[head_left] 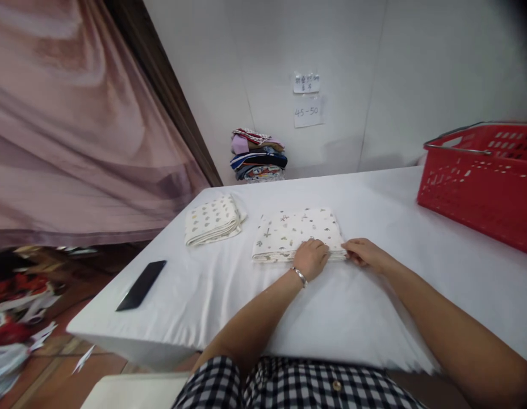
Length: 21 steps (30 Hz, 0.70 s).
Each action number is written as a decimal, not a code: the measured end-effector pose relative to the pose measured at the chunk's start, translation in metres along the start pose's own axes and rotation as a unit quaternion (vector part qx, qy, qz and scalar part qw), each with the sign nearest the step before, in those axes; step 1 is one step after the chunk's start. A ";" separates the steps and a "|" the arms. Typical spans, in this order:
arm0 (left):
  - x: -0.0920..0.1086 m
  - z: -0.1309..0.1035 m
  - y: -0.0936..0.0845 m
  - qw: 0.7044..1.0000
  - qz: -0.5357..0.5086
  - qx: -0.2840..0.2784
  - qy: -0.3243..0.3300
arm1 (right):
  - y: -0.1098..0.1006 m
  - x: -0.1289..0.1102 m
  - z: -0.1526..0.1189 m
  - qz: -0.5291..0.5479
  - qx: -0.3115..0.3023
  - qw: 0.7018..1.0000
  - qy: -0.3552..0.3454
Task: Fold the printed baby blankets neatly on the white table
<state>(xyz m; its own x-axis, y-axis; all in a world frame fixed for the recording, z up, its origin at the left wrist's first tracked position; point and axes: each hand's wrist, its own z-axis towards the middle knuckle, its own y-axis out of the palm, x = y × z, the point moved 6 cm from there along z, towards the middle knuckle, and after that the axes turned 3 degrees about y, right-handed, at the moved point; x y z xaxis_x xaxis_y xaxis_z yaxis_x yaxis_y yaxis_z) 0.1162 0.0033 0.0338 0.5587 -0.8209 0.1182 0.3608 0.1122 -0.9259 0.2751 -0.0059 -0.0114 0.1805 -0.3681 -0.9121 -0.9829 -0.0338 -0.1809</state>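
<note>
On the white table (pixel 366 204), a folded cloth with small prints (pixel 297 230) is lying flat in front of the person, near the middle. To its left, a second folded cloth (pixel 213 220) is resting well apart, and nearer to the left edge a dark flat object (pixel 141 285) is lying at a slant. At the right, a red basket (pixel 480 187) is standing on the table (its thin metal handle is resting low along the rim). Behind the far edge, a pile of clothes (pixel 259 156) is sitting by the wall (pixel 340 51), under two paper signs (pixel 308 96). Nothing is standing between the hands and the printed cloth.

The long axis of this cloth is running left to right, and its layered folded edge is facing the person. The left hand (pixel 311 258) is lying on this near edge, its fingers close together and slightly bent. The right hand (pixel 361 253) is pinching the near right corner between thumb and fingers.
</note>
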 end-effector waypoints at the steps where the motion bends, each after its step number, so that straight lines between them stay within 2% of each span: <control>1: -0.009 -0.006 -0.002 1.000 0.003 0.001 -0.007 | 0.000 0.002 0.001 0.000 -0.003 1.000 0.006; 7: -0.065 -0.051 -0.026 0.998 0.029 0.024 -0.058 | -0.001 0.009 0.006 -0.001 -0.003 1.000 0.015; 13: -0.112 -0.099 -0.055 0.987 0.041 0.043 -0.152 | -0.002 0.013 0.008 -0.002 -0.015 1.000 0.015; 17: -0.132 -0.125 -0.065 0.971 -0.002 0.086 -0.223 | -0.001 0.011 0.006 -0.016 -0.015 1.000 0.011; 21: -0.143 -0.134 -0.064 0.936 -0.098 0.135 -0.309 | -0.001 0.010 0.004 -0.020 -0.007 1.000 0.017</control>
<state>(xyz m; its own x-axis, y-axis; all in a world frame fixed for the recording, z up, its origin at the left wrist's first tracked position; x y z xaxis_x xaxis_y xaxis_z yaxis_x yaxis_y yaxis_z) -0.0871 0.0381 0.0281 0.7566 -0.3700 0.5391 0.6312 0.1986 -0.7497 0.2777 -0.0062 -0.0214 0.2189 -0.3981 -0.8909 -0.9753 -0.0620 -0.2119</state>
